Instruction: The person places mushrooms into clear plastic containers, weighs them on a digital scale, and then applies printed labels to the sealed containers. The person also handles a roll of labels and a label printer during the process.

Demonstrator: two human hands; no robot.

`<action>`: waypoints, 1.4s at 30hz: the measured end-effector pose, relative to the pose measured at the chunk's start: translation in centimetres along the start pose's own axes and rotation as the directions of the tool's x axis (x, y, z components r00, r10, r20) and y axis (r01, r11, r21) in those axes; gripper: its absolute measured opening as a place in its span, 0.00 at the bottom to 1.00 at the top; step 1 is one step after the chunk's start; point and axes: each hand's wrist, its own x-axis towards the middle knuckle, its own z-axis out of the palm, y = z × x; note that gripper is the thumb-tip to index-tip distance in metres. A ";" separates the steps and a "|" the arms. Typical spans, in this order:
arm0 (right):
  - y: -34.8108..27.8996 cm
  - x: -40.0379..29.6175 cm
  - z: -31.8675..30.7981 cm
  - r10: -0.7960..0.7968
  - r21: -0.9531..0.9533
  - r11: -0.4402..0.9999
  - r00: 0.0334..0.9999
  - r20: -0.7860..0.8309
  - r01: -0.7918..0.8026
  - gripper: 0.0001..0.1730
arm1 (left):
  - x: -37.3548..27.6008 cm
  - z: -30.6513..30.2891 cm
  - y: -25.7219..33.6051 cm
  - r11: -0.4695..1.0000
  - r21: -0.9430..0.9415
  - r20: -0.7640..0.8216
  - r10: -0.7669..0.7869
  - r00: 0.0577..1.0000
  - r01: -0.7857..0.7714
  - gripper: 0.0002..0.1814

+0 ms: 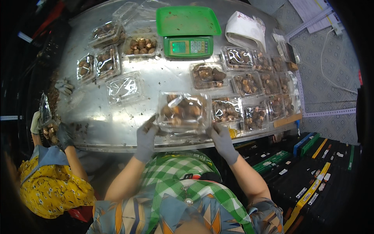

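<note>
A clear plastic clamshell box (184, 112) with brown taro-like corms inside is held up over the front edge of the metal table (117, 117). My left hand (147, 139), in a grey glove, grips its left side. On its right side is my right hand (223, 142), gloved the same way. The box looks slightly blurred and its lid lies over the corms. Just behind it, another clamshell box (208, 76) of corms rests on the table. A filled box (227, 109) sits close to the right of the held one.
A green digital scale (188, 32) stands at the back. Several filled boxes (248, 83) fill the right side; more (106, 63) stand at the left. A clear lid or box (125, 87) lies left of centre. A co-worker (55, 181) handles corms at the left. Black crates (315, 169) stand lower right.
</note>
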 end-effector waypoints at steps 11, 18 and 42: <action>-0.1 14.4 1.3 -0.050 -0.584 0.806 0.994 0.095 0.097 0.16 | 9.6 0.4 -1.2 0.998 0.062 -0.198 0.012 0.980 0.000 0.25; -3.6 9.8 0.7 0.036 -0.867 0.493 0.994 0.099 0.069 0.23 | 4.4 -2.3 -4.4 0.985 0.147 -0.164 -0.066 0.984 0.091 0.22; -10.7 23.4 20.4 0.083 -0.805 0.457 0.883 0.461 0.378 0.67 | 3.7 -19.1 -0.8 0.863 -0.486 -0.665 -0.262 0.699 -0.139 0.21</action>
